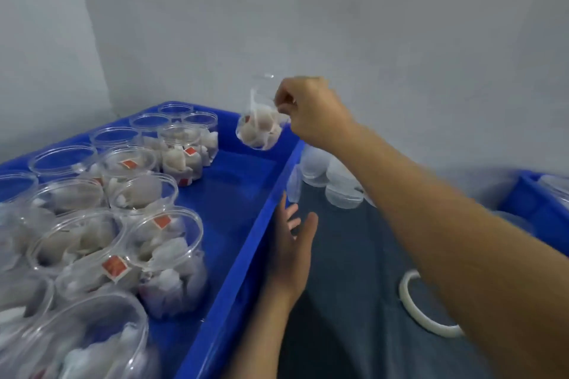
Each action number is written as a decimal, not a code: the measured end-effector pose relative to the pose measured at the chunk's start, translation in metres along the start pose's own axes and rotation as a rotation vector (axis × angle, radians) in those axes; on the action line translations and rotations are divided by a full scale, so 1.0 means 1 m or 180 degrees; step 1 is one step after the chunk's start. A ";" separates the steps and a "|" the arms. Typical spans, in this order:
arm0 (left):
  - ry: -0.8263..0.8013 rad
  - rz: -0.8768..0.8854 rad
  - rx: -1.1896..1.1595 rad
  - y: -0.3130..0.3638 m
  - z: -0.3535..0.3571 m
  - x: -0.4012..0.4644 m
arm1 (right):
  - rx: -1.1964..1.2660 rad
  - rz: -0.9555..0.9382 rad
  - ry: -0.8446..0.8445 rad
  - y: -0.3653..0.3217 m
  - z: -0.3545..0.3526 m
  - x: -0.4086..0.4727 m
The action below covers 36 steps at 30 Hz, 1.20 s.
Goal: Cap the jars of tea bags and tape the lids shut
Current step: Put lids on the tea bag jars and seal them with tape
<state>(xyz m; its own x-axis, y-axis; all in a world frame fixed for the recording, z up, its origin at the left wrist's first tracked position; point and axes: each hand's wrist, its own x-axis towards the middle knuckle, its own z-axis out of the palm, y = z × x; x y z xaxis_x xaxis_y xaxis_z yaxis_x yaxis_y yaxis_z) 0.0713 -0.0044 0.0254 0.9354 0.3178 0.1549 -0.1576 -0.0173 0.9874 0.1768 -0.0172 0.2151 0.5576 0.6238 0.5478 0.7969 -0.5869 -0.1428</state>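
Jars (160,255) of tea bags stand uncapped in the blue crate (246,243) along the table's left edge. The right hand (311,111) grips one jar (260,123) above the crate's far corner; the left hand (292,243) is open. Lids (341,191) and tape roll (421,308) wait untouched.

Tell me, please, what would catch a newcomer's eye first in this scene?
First, the right hand lifting a clear jar of tea bags, tilted, above the far rim of the big blue crate. Next, the rows of open jars filling the crate's left side. The left hand hangs open beside the crate's right wall, with loose lids and a white tape roll on the grey cloth.
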 end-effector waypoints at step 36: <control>0.0267 0.0942 0.0911 -0.016 0.025 -0.039 | -0.0626 0.2787 -0.0207 0.171 0.002 -0.240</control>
<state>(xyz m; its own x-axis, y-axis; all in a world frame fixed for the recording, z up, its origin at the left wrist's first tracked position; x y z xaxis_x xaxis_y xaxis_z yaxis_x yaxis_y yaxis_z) 0.0451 -0.0397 0.0048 0.8321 0.3354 0.4417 -0.3104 -0.3784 0.8720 0.1798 -0.2666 0.0576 0.9634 -0.0640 0.2604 0.0294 -0.9399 -0.3402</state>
